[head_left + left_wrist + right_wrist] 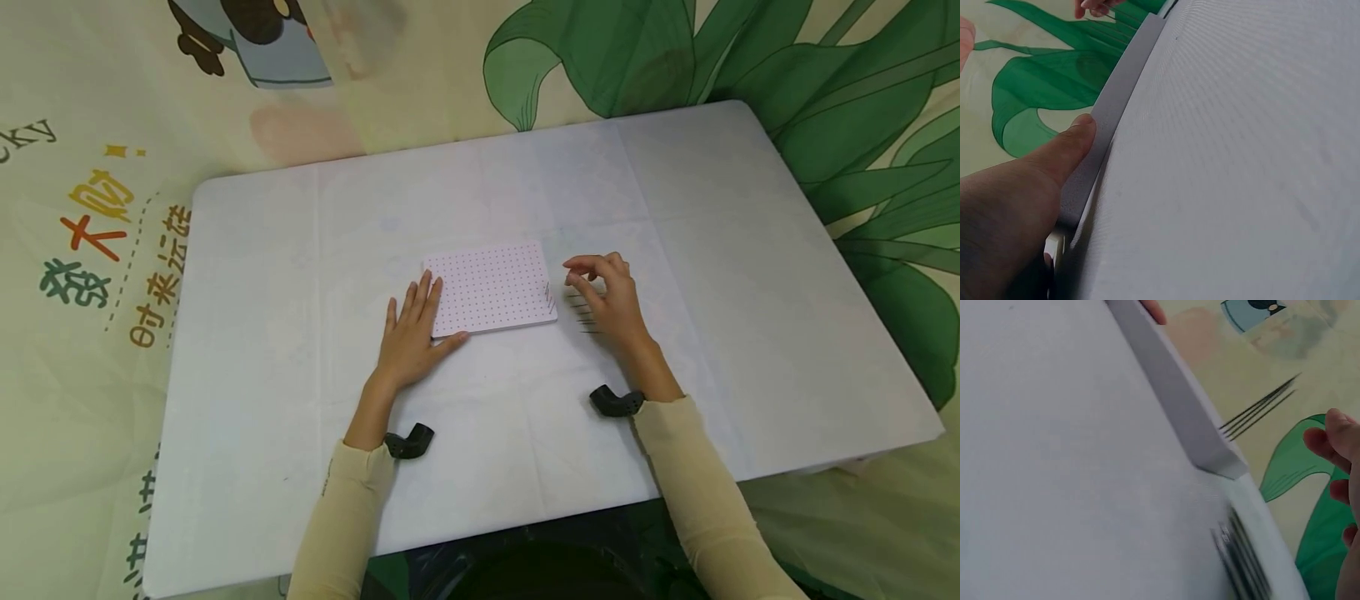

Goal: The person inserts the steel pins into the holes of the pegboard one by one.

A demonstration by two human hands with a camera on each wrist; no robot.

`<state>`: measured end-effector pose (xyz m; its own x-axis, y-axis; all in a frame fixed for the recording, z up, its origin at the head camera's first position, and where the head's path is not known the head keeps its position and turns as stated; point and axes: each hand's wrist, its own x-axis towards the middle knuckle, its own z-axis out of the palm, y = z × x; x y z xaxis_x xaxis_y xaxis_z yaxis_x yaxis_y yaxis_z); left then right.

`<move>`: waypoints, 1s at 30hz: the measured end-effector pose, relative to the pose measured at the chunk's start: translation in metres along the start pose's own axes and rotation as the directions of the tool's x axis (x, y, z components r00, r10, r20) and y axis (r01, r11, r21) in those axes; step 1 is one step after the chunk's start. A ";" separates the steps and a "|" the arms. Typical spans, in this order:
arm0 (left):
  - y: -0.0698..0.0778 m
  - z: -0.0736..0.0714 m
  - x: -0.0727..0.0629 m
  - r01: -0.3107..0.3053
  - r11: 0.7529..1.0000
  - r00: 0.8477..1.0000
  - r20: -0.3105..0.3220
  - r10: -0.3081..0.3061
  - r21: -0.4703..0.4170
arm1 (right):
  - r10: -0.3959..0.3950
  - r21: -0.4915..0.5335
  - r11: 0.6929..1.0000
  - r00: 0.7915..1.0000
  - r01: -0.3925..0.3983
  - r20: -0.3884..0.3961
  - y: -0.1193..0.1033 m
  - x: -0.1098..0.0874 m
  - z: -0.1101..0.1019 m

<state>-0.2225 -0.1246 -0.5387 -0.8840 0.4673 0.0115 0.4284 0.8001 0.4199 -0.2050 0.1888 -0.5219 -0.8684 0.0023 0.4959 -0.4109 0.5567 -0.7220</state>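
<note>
A white pegboard [491, 287] with a grid of small holes lies mid-table. Several thin metal sticks [1260, 406] stand slanting out of its right end. My left hand [410, 342] rests at the board's left end, fingers spread nearly straight on top; its thumb [1075, 140] lies along the near side. More thin sticks [583, 312] lie in a row on the table right of the board. My right hand [611, 300] is over their far end, thumb and index finger bent toward each other. No stick shows between these fingertips in the right wrist view.
The white-covered table [247, 375] has a printed cloth backdrop [420, 75] with green leaves behind it and to its right. Black wrist devices [617, 402] sit at both sleeve cuffs, close to the tabletop. The table's near edge runs below my forearms.
</note>
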 end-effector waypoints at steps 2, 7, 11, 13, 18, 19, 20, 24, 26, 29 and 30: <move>0.001 0.000 0.001 -0.006 1.000 1.000 -0.002 0.006 -0.002 | -0.008 0.001 1.000 1.000 0.008 -0.012 -0.003 0.000 -0.013; 0.001 0.000 0.001 -0.007 1.000 1.000 -0.016 0.007 0.004 | 0.012 -0.083 0.997 0.997 -0.005 0.080 -0.010 -0.007 -0.045; 0.001 0.001 0.002 -0.005 1.000 1.000 -0.012 0.005 0.008 | 0.082 -0.230 0.973 0.959 -0.018 0.270 -0.012 -0.018 -0.062; 0.000 0.002 0.002 -0.004 1.000 1.000 -0.010 0.004 0.009 | 0.107 -0.287 0.958 0.934 -0.005 0.341 -0.011 -0.024 -0.064; 0.000 0.003 0.002 0.003 1.000 1.000 -0.011 -0.002 0.010 | 0.104 -0.344 0.938 0.920 0.036 0.378 -0.004 -0.033 -0.059; 0.000 0.003 0.002 0.002 1.000 1.000 -0.012 -0.002 0.009 | 0.100 -0.347 0.937 0.921 0.040 0.377 -0.003 -0.034 -0.057; 0.000 0.003 0.002 0.002 1.000 1.000 -0.011 -0.002 0.008 | 0.099 -0.349 0.936 0.921 0.042 0.377 -0.001 -0.035 -0.055; 0.001 0.003 0.001 0.001 1.000 1.000 -0.010 -0.001 0.005 | 0.099 -0.343 0.938 0.918 0.042 0.385 0.000 -0.035 -0.050; 0.001 0.002 0.001 -0.001 1.000 1.000 -0.013 0.001 0.004 | 0.099 -0.341 0.939 0.916 0.044 0.389 0.000 -0.035 -0.049; 0.002 0.002 0.001 -0.004 1.000 1.000 -0.015 0.004 0.005 | 0.099 -0.348 0.936 0.912 0.050 0.397 0.000 -0.035 -0.048; 0.002 0.002 0.002 -0.004 1.000 1.000 -0.015 0.004 0.005 | 0.098 -0.352 0.935 0.911 0.054 0.400 0.000 -0.035 -0.048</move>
<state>-0.2227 -0.1216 -0.5397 -0.8849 0.4651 0.0272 0.4332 0.8000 0.4150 -0.1612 0.2285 -0.5160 -0.9428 -0.2753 0.1881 -0.3328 0.8126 -0.4784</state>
